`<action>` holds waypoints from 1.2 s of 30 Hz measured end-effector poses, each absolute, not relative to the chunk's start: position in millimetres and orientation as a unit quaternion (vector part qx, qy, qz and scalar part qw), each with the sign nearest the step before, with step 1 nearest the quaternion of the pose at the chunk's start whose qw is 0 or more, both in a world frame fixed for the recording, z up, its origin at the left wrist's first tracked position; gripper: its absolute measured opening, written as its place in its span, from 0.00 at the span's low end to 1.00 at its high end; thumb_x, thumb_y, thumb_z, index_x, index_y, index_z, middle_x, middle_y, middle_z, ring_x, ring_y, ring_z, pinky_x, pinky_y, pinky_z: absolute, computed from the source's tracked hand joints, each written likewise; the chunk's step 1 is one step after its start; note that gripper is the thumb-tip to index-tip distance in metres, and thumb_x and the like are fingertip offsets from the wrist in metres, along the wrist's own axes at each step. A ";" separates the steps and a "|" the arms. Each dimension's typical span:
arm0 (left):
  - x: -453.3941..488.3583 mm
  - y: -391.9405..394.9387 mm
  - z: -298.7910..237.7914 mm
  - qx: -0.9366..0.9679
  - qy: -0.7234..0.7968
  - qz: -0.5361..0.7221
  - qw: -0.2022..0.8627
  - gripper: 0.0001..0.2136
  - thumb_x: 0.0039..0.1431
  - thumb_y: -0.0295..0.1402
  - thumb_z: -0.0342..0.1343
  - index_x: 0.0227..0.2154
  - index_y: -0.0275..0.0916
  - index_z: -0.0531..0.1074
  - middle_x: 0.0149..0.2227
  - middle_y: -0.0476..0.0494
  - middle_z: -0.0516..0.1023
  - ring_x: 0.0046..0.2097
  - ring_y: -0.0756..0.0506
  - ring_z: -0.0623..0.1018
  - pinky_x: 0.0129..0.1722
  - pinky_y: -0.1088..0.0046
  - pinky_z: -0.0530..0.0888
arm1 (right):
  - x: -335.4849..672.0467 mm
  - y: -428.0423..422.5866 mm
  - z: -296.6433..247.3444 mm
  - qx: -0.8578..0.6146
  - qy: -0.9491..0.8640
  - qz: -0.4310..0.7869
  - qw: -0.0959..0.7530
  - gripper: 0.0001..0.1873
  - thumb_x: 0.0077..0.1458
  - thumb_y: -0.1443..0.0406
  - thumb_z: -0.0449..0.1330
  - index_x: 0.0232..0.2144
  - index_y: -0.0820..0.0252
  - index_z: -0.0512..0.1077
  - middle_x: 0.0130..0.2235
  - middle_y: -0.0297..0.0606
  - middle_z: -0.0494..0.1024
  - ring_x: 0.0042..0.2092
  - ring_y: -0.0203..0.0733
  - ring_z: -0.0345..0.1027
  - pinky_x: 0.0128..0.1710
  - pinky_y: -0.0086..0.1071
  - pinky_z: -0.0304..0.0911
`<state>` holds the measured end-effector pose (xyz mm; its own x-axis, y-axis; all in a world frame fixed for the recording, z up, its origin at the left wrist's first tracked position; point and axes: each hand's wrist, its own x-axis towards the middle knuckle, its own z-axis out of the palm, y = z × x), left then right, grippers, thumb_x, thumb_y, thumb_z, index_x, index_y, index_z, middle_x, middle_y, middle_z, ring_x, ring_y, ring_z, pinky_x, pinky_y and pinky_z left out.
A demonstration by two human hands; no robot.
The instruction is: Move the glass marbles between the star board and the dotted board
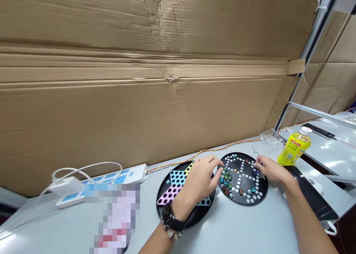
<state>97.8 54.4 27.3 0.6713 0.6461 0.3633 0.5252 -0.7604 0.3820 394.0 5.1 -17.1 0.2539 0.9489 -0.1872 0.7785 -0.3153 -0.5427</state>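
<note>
My left hand (pixel 201 176) reaches over the star-patterned Chinese checkers board (pixel 191 217), covering much of its colored holes. Its fingers are curved, with thumb and forefinger apart at the left rim of a second round black board (pixel 241 199) with white dots. Just beside those fingertips a cluster of green, blue and red glass marbles (pixel 226 178) lies on this second board. At the opposite rim my right hand (pixel 268 168) has thumb and fingers pinched together; whatever is between them is hidden. A few more marbles, such as a red one (pixel 241 191), sit apart on the dotted board.
A yellow drink bottle (pixel 294 148) and a black device (pixel 311 194) stand to the right. On the left lie a power strip (pixel 130 174) with white cables and a blurred-out flat object (pixel 118 217). A cardboard wall (pixel 155 116) rises behind the table.
</note>
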 end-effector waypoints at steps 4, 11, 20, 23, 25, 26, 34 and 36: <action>92.2 58.0 30.5 0.900 0.326 0.261 0.123 0.09 0.67 0.34 0.49 0.41 0.45 0.75 0.42 0.46 0.79 0.45 0.42 0.78 0.47 0.63 0.72 | 354.0 10.4 -11.0 -0.624 -0.493 0.423 0.435 0.23 0.59 0.43 0.50 0.29 0.55 0.61 0.20 0.25 0.57 0.21 0.34 0.46 0.21 0.29 0.44; 63.2 73.1 38.1 0.868 0.376 0.282 0.159 0.11 0.67 0.37 0.49 0.40 0.43 0.76 0.44 0.44 0.80 0.47 0.41 0.79 0.47 0.62 0.74 | 267.0 19.1 -17.9 -0.542 -0.591 0.500 0.329 0.20 0.62 0.49 0.53 0.27 0.55 0.59 0.22 0.27 0.62 0.22 0.33 0.52 0.23 0.28 0.49; 32.9 104.9 13.5 0.838 0.415 0.285 0.212 0.11 0.65 0.39 0.51 0.39 0.42 0.77 0.41 0.45 0.82 0.44 0.42 0.80 0.47 0.63 0.76 | 215.1 26.4 2.7 -0.603 -0.773 0.191 0.050 0.07 0.61 0.65 0.54 0.32 0.59 0.71 0.36 0.46 0.79 0.36 0.48 0.72 0.33 0.35 0.56; 30.8 104.7 16.1 0.839 0.417 0.283 0.203 0.12 0.65 0.40 0.50 0.38 0.42 0.77 0.42 0.44 0.82 0.44 0.42 0.80 0.47 0.63 0.76 | 215.7 27.7 4.1 -0.609 -0.768 0.192 0.054 0.06 0.58 0.66 0.55 0.31 0.58 0.71 0.36 0.45 0.78 0.37 0.48 0.72 0.32 0.34 0.55; 30.6 103.4 19.6 0.840 0.419 0.282 0.196 0.12 0.65 0.40 0.50 0.38 0.42 0.77 0.43 0.45 0.82 0.45 0.41 0.80 0.47 0.64 0.75 | 220.3 27.7 2.5 -0.609 -0.765 0.201 0.056 0.05 0.56 0.67 0.55 0.30 0.58 0.70 0.35 0.44 0.77 0.37 0.48 0.70 0.31 0.33 0.54; 30.5 103.0 21.2 0.841 0.420 0.283 0.194 0.12 0.65 0.40 0.50 0.39 0.42 0.77 0.43 0.45 0.82 0.45 0.41 0.79 0.46 0.64 0.75 | 222.8 27.5 1.2 -0.609 -0.763 0.207 0.057 0.04 0.55 0.67 0.56 0.29 0.58 0.70 0.34 0.43 0.77 0.37 0.47 0.70 0.31 0.33 0.53; 27.8 104.8 22.4 0.844 0.413 0.288 0.184 0.13 0.66 0.41 0.49 0.40 0.43 0.77 0.43 0.45 0.82 0.45 0.42 0.80 0.46 0.65 0.75 | 228.3 22.3 -6.8 -0.617 -0.731 0.269 0.112 0.07 0.49 0.70 0.58 0.33 0.57 0.68 0.35 0.38 0.74 0.40 0.44 0.67 0.33 0.31 0.53; 27.5 105.3 21.4 0.845 0.414 0.284 0.183 0.13 0.66 0.41 0.49 0.40 0.43 0.77 0.43 0.46 0.82 0.45 0.42 0.79 0.46 0.65 0.75 | 227.1 21.7 -8.3 -0.619 -0.720 0.285 0.132 0.10 0.48 0.70 0.58 0.37 0.57 0.69 0.38 0.39 0.74 0.44 0.46 0.67 0.36 0.31 0.55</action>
<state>27.5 105.3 21.4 0.4963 0.8038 0.3280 0.5959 -0.5902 0.5446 227.1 21.7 -8.3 -0.1985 0.9666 -0.1621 0.8158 0.0713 -0.5740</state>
